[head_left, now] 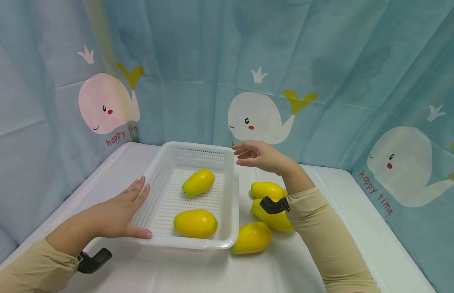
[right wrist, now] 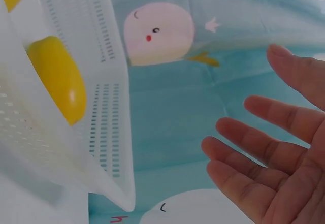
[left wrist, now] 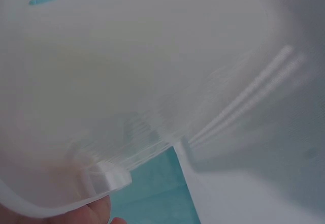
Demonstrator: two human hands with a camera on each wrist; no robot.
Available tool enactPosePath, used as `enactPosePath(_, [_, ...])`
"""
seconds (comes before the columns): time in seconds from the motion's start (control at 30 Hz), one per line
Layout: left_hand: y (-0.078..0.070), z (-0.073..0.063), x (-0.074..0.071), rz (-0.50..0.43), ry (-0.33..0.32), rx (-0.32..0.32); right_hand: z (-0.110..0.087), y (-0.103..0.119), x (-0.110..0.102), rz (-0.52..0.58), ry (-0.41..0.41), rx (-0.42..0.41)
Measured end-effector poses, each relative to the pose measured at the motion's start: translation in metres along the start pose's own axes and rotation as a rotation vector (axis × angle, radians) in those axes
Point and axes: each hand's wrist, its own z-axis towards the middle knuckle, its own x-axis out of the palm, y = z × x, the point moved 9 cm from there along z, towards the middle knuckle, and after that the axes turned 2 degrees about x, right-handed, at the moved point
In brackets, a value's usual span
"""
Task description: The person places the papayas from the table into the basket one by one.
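Observation:
A white perforated plastic basket point(head_left: 234, 195) stands on the white table, with two yellow papayas inside. One papaya point(head_left: 198, 182) lies near its middle and the other papaya point(head_left: 195, 224) near the front wall. My left hand point(head_left: 118, 209) rests at the basket's front-left corner, fingers spread along the left rim and thumb on the front rim. In the left wrist view the basket's wall point(left wrist: 127, 82) hides most of that hand. My right hand point(head_left: 261, 156) hovers by the back right corner, fingers loosely extended and nothing in it; the right wrist view shows its bare palm point(right wrist: 289, 183).
Several more papayas lie on the table right of the basket, one papaya point(head_left: 252, 238) close against its front right corner. My right forearm point(head_left: 325, 236) passes over part of this group. A blue whale-print curtain point(head_left: 197, 110) hangs behind and beside the table.

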Motion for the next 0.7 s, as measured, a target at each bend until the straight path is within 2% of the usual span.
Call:
enactPosePath(0.4, [-0.001, 0.000, -0.001, -0.002, -0.003, 0.006, -0.034, -0.007, -0.007, 0.011, 0.011, -0.022])
enactPosePath(0.7, [-0.001, 0.000, 0.001, -0.014, 0.009, -0.003, -0.054, -0.018, 0.001, 0.017, 0.024, -0.015])
